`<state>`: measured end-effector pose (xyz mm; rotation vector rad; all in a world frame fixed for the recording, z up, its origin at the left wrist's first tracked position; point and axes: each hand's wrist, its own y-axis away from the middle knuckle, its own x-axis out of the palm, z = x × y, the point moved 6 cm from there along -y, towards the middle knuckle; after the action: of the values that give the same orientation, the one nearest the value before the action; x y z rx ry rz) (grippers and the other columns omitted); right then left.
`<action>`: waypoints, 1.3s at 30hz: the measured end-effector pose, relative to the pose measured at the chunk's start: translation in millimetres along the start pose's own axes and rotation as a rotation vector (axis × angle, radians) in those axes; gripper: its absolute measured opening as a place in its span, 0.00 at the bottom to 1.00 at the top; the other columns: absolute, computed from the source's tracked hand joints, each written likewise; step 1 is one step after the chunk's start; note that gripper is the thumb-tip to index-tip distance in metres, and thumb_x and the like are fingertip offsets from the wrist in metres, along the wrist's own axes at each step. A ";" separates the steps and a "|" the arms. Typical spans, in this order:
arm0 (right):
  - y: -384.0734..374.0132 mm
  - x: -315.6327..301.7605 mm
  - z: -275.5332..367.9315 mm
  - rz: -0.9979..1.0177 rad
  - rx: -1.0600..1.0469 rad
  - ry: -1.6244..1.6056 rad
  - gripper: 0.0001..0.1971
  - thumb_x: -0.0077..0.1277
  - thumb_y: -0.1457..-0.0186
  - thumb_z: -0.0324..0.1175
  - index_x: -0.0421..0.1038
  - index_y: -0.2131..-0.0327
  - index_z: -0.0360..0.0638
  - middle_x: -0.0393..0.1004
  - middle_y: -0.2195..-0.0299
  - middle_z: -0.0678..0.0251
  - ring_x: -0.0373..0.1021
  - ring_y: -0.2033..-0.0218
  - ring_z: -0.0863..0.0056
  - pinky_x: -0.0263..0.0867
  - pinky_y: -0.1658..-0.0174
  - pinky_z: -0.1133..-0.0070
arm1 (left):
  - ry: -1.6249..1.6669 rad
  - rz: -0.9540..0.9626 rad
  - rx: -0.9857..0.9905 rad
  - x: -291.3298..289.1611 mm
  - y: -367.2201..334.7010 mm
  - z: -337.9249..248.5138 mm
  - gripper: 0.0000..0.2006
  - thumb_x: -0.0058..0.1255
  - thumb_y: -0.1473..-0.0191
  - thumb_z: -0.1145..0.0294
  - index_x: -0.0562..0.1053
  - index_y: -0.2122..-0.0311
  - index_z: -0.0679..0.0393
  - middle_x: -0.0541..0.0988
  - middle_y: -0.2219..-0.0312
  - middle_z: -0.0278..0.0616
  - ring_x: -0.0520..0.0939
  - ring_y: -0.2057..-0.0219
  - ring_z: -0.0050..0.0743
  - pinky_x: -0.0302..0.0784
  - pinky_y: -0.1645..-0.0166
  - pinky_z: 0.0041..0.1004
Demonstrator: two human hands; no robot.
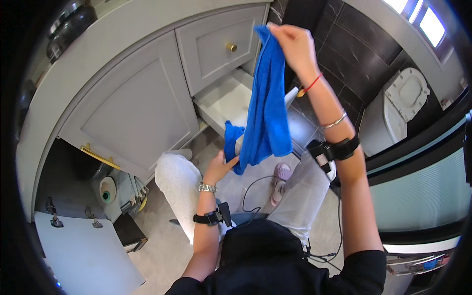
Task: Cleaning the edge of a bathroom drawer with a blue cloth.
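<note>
A blue cloth [268, 113] hangs stretched between my two hands in front of an open drawer. My right hand [295, 46], raised high, pinches its top corner. Lower down, my left hand [221, 167] has its fingers closed on the cloth's lower left part, where a bunched flap stands up. Behind the cloth, the pulled-out drawer [223, 101] shows a pale, bare inside. Much of the drawer's front is hidden by the cloth.
A closed drawer with a brass knob [231, 47] sits above the open one. To the left is a grey cabinet door [135, 105]; further down, an open door [88, 255] hangs by a dark compartment. A toilet [393, 115] stands at right. Black cables [250, 196] trail near my legs.
</note>
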<state>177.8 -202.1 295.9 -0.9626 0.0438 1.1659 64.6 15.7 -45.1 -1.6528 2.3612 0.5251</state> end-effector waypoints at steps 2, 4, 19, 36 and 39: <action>32.0 24.0 7.4 0.027 -0.196 0.348 0.15 0.53 0.47 0.46 0.77 0.73 0.44 0.75 0.79 0.58 0.70 0.81 0.63 0.67 0.76 0.74 | -0.050 0.048 -0.115 -0.8 5.4 -7.2 0.33 0.58 0.51 0.48 0.66 0.50 0.68 0.77 0.60 0.50 0.82 0.63 0.35 0.76 0.57 0.31; 64.6 63.7 -14.1 0.288 -0.272 0.561 0.16 0.50 0.46 0.48 0.77 0.74 0.47 0.76 0.77 0.56 0.73 0.76 0.58 0.68 0.74 0.68 | -0.089 0.020 -0.071 -1.7 4.7 -12.2 0.35 0.59 0.52 0.48 0.65 0.49 0.69 0.77 0.58 0.52 0.81 0.60 0.38 0.74 0.54 0.32; 198.3 117.9 -24.0 0.262 -0.324 0.232 0.16 0.46 0.45 0.41 0.71 0.81 0.42 0.72 0.80 0.62 0.71 0.74 0.64 0.64 0.65 0.70 | 0.167 -0.358 0.314 -33.0 16.2 -61.6 0.18 0.61 0.53 0.77 0.72 0.56 0.63 0.79 0.64 0.38 0.80 0.65 0.23 0.74 0.57 0.23; 97.8 24.5 -190.9 0.210 -0.143 0.483 0.19 0.43 0.43 0.45 0.79 0.73 0.43 0.78 0.71 0.64 0.73 0.63 0.71 0.41 0.36 0.58 | -0.026 -0.279 0.486 -17.0 12.9 -84.7 0.17 0.58 0.54 0.74 0.77 0.55 0.60 0.79 0.56 0.43 0.75 0.53 0.38 0.67 0.46 0.34; 105.6 39.0 -163.1 0.355 -0.135 0.581 0.20 0.41 0.42 0.44 0.79 0.75 0.42 0.78 0.71 0.65 0.72 0.60 0.70 0.42 0.35 0.60 | 0.050 -0.268 0.482 -18.9 13.8 -76.2 0.16 0.58 0.52 0.72 0.77 0.56 0.60 0.78 0.55 0.44 0.75 0.52 0.37 0.66 0.46 0.33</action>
<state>182.4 -273.5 111.1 -1.4301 0.6296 1.1822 60.6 5.5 33.8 -1.7113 2.0310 -0.1295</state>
